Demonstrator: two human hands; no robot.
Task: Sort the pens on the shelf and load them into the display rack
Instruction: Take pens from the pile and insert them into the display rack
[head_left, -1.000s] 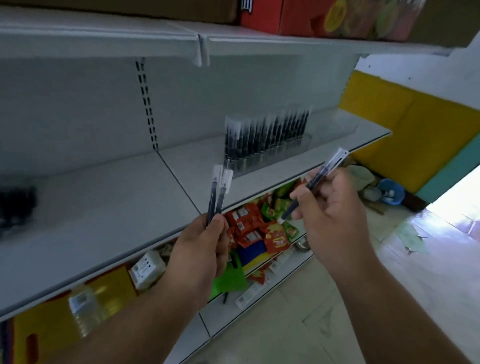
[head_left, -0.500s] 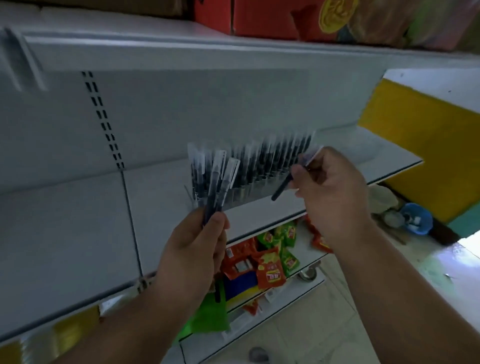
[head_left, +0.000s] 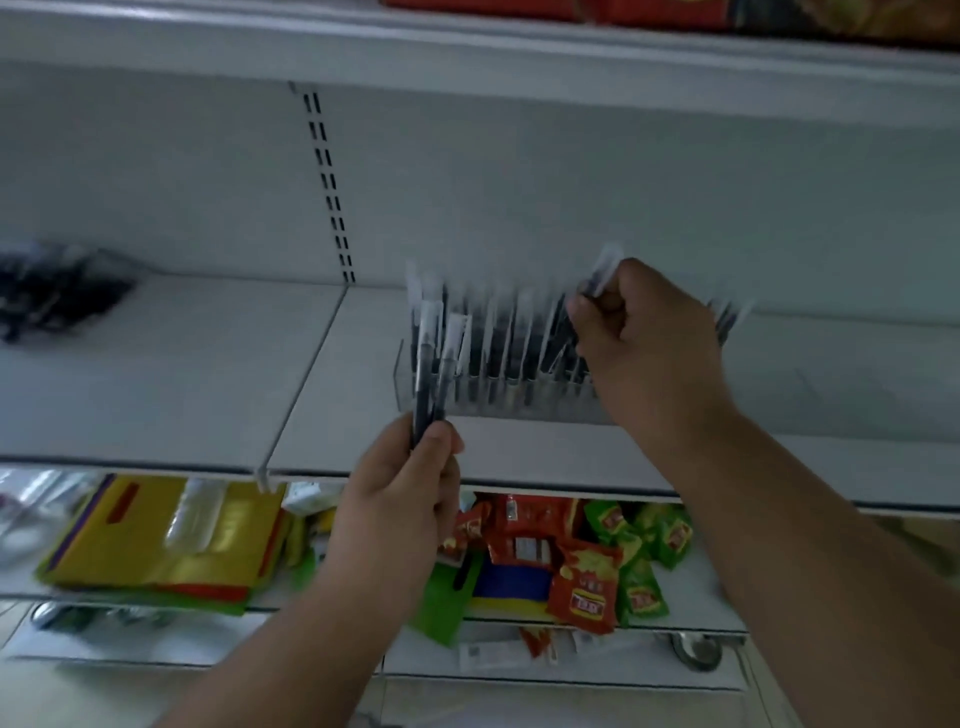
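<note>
The display rack (head_left: 498, 400) is the reference landmark. It is a clear plastic trough with thin transparent walls, standing on the white metal shelf (head_left: 218, 374), and it runs lengthwise across the shelf panel. A row of racked pens (head_left: 498, 348) fills it; each pen stands with its long axis near vertical, dark barrel down in the rack and clear cap up. Motion blur prevents a count.

In front of the rack's left end, the left hand (head_left: 400, 499) holds two loose pens (head_left: 434, 374) by their lower barrels. The grip is closed, thumb against fingers. Both pens stand upright, caps up, and overlap the rack's left corner in the picture. Whether they touch the rack cannot be told.

Over the rack's right half, the right hand (head_left: 649, 343) is closed round a single pen (head_left: 602, 275). Its clear cap projects up and to the left out of the fist; the barrel is mostly hidden by the fingers. This hand and its forearm cover the rack's right portion.

Far left of the rack, on the same shelf, lies a dark pile (head_left: 52, 291), too blurred to identify. Below the rack, the lower shelf carries red and green snack packets (head_left: 613, 556) and, further left, a yellow package (head_left: 161, 535).
</note>
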